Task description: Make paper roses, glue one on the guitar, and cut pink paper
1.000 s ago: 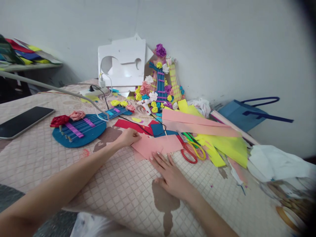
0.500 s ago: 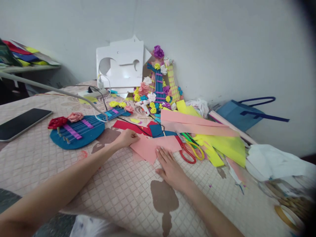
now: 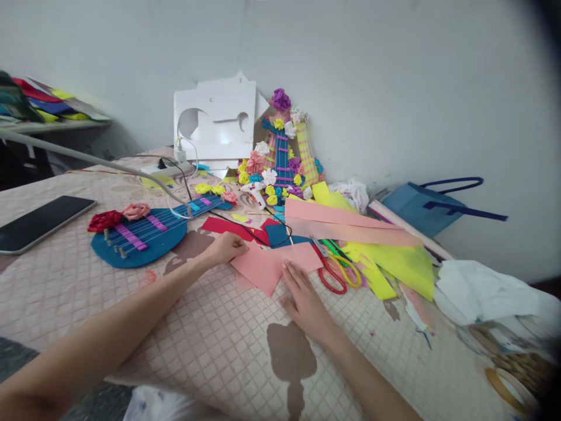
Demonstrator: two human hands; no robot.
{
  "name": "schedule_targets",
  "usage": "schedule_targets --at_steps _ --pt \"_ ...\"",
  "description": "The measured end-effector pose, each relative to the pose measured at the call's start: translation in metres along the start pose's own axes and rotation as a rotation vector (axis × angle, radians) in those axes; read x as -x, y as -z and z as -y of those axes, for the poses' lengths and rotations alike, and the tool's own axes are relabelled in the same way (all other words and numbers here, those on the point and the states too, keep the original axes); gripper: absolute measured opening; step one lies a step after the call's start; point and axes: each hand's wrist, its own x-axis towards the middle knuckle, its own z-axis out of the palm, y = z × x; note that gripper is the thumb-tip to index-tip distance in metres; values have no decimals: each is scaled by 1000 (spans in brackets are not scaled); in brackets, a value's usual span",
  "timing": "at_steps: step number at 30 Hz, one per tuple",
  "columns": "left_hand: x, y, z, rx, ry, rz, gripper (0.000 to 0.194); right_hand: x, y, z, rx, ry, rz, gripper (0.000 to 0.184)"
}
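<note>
A salmon-pink sheet (image 3: pixel 263 269), of paper or thin fabric, lies on the table in front of me. Its left upper corner is pinched in my left hand (image 3: pixel 228 248), fingers curled closed. My right hand (image 3: pixel 304 298) rests flat with fingers stretched over the lower right part of the sheet. A notch or fold breaks the sheet's upper edge between the hands. Just right of it lie scissors (image 3: pixel 333 275) with red and yellow handles. Behind it are red strips (image 3: pixel 232 228) and a dark blue piece (image 3: pixel 276 234).
A blue guitar-shaped craft (image 3: pixel 144 234) with paper flowers lies left, beside a phone (image 3: pixel 44 222). At the back stand flowered crafts (image 3: pixel 283 152), a glue gun (image 3: pixel 256 193) and white boards (image 3: pixel 214 123). Yellow sheets (image 3: pixel 394 263), a white bag (image 3: pixel 491 286) and a tape roll (image 3: pixel 511 389) lie right.
My right hand has shifted slightly right on the pink sheet, whose upper edge now dips more near the middle. The left hand keeps its pinch. The view has tilted slightly.
</note>
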Motion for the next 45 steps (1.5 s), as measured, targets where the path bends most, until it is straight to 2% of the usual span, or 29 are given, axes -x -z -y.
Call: schedule_targets --at_steps 4,6,9,13,17,22,24,26,27,28,29,32,34,38,45 --pt "1 1 -5 103 -13 17 32 -15 8 -2 -403 -218 -284 57" --pt "2 2 -9 153 -18 17 36 -28 11 -1 -688 -346 -360 57" --pt "5 5 -16 209 -14 -9 38 -46 10 2 -968 -435 -362 55" --pt "7 5 -20 255 2 -42 41 -55 -1 10 -1109 -452 -265 47" --pt "4 2 -13 274 26 -40 42 -52 -11 13 -1155 -516 -262 35" --pt "6 2 -15 240 25 -35 46 -48 -5 9 -1136 -506 -237 29" --pt "10 1 -26 161 -85 -116 51 -47 0 9 -1135 -471 -175 28" --pt "11 -2 -42 -8 -292 -165 52 -45 4 11 -1138 -427 -97 28" --pt "11 -5 -51 -69 -358 -94 49 -45 6 12 -1138 -404 -63 28" --pt "9 -8 -59 -104 -389 37 48 -44 7 13 -1136 -383 -35 28" --pt "6 -12 -66 -115 -384 135 50 -43 8 15 -1133 -364 -15 28" --pt "-7 -20 -79 -47 -242 420 39 -42 10 17 -1118 -333 11 28" --pt "-16 -23 -80 6 -191 504 27 -41 10 17 -1108 -330 11 28" --pt "-27 -24 -72 93 -182 482 24 -40 9 13 -1086 -356 -3 30" --pt "-31 -25 -53 201 -132 393 44 -41 5 5 -1038 -413 -47 32"
